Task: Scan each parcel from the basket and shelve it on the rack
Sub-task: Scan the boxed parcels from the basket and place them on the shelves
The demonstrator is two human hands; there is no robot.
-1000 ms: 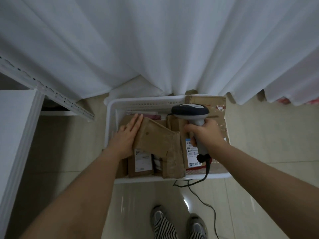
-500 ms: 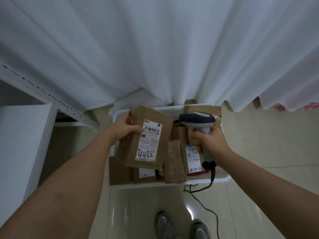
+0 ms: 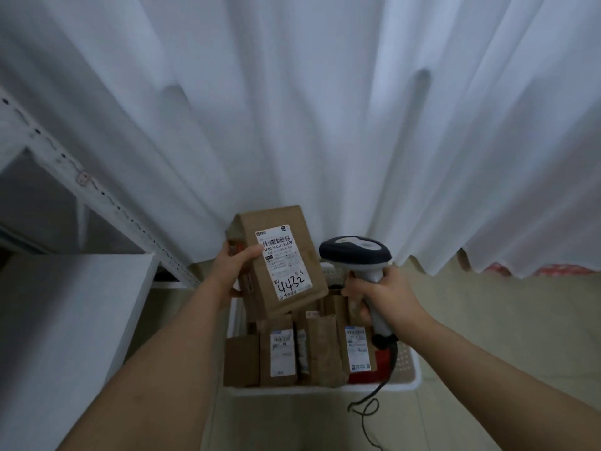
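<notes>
The left hand (image 3: pixel 236 271) gripped a flat, rectangular parcel (image 3: pixel 279 260) of plain brown cardboard by its left edge, thumb pressed on the front face, and held it upright above the basket (image 3: pixel 408 379). A white paper label (image 3: pixel 284 263) covered much of its face, printed with a barcode and small text, with "4432" handwritten in black marker near the bottom. The right hand (image 3: pixel 382 294) was wrapped round the pale handle of a pistol-shaped barcode scanner (image 3: pixel 356 252), whose smooth, rounded dark head sat just beside the parcel's right edge; its black cable (image 3: pixel 370 405) curled down over the basket's front rim to the floor. The basket was white plastic with perforated walls, and more brown cardboard parcels (image 3: pixel 292 353) stood packed upright inside it, some bearing white labels. To the left stood the rack (image 3: pixel 74 320), with a flat white shelf board and a slanting metal post punched with holes. A white curtain (image 3: pixel 325 109) hung in soft folds behind everything, its hem reaching the glossy beige tiled floor (image 3: pixel 504 320) and hiding the basket's far side.
</notes>
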